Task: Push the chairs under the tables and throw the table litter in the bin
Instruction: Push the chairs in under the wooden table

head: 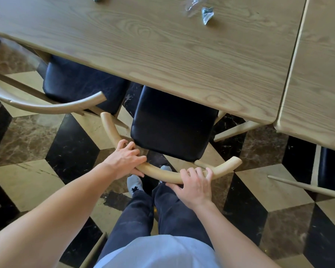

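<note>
Head view: both hands, left hand [124,160] and right hand [195,187], grip chair backrest [161,175].

Left hand [125,158] and right hand [194,183] gripping curved chair back [162,174], black seat [172,124] partly under wooden table [162,45]

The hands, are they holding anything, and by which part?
The chair, by its curved back rail: left hand at the left bend, right hand near the right end.
</note>
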